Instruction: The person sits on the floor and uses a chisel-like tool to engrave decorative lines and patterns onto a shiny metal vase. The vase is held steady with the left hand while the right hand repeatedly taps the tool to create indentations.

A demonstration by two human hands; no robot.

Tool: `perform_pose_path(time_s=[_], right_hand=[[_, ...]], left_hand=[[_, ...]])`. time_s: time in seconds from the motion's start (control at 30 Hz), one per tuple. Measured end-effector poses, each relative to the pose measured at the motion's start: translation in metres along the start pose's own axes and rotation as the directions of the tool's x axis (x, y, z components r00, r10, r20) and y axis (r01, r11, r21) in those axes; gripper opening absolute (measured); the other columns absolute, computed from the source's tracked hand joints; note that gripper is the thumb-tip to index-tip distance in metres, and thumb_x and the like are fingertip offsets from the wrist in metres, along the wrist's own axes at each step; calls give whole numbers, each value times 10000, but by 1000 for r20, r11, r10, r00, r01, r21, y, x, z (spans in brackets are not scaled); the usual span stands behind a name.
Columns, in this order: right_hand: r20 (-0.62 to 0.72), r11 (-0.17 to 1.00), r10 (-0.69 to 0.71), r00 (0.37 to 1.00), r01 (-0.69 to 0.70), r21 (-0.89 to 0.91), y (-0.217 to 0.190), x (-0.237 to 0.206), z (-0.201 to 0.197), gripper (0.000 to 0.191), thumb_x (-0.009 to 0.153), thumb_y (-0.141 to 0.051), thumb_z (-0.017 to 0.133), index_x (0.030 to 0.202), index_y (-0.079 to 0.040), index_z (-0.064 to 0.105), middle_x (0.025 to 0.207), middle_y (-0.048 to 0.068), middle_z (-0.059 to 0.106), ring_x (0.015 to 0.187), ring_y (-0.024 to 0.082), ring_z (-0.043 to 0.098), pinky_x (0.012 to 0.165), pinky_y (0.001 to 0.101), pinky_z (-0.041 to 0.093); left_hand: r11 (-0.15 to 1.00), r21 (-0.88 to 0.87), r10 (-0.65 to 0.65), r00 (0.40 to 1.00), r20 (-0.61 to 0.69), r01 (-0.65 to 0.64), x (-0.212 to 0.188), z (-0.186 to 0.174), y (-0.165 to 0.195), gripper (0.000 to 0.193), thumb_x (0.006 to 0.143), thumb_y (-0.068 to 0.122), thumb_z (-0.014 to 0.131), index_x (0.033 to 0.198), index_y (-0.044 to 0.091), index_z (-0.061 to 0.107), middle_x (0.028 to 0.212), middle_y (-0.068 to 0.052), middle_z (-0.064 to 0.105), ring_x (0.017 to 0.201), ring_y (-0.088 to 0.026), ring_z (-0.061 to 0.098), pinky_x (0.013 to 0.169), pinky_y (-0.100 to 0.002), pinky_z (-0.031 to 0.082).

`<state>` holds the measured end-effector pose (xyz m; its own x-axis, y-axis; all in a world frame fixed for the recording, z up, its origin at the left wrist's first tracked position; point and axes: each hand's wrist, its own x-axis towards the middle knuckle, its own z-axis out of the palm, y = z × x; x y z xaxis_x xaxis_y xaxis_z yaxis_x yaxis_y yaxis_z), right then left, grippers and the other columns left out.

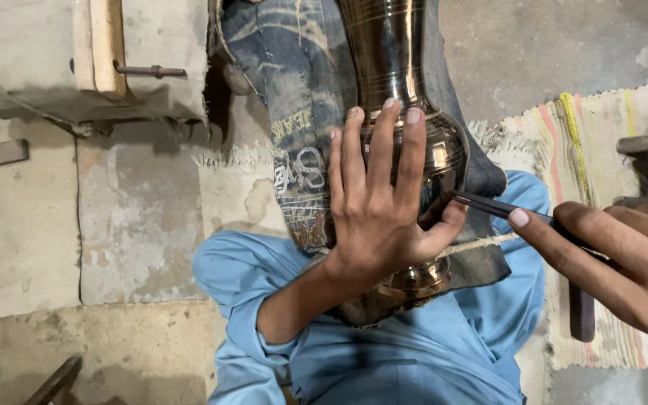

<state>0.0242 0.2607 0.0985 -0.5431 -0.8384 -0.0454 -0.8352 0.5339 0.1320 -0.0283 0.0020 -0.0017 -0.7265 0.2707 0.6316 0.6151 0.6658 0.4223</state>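
Concrete floor (136, 225), striped woven mat (601, 135) at right, wooden block (103, 45) with a metal pin upper left. Worn denim cloth (294, 112) pads the lap under the brass vase (391, 52). Left hand (376, 202) lies flat on the vase's belly, fingers spread, grip released. Right hand (624, 262) grasps a dark thin tool (489, 204), tip touching the belly. Vase polished, ringed with fine grooves.

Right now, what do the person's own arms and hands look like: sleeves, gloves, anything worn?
Both hands are bare: no gloves, rings or watch visible. The left hand comes out of a loose light blue fabric sleeve pushed up the forearm, its cuff creased. The right hand shows only to the wrist; its sleeve is out of frame.
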Motion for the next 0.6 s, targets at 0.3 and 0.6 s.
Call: perform_pose_path(time_s=[0.3, 0.6], right_hand=[[60, 999, 32, 998, -34, 32, -2, -3, 7, 644, 743, -121, 700, 1372, -17, 601, 925, 179, 718, 628, 210, 738, 477, 382, 596], [77, 999, 42, 996, -44, 26, -1, 0, 4, 659, 737, -99, 693, 1382, -18, 592, 950, 167, 725, 668, 208, 751, 495, 377, 608]], left_hand=[[1000, -9, 0, 1000, -29, 0, -1, 2, 2, 933, 875, 425, 701, 1621, 22, 312, 1542, -250, 433, 1439, -515, 434, 1220, -699, 334], [1000, 8, -3, 1000, -24, 4, 1, 0, 2, 928, 860, 430, 704, 1598, 0, 342, 1534, -244, 441, 1432, -518, 440, 1211, -698, 342]])
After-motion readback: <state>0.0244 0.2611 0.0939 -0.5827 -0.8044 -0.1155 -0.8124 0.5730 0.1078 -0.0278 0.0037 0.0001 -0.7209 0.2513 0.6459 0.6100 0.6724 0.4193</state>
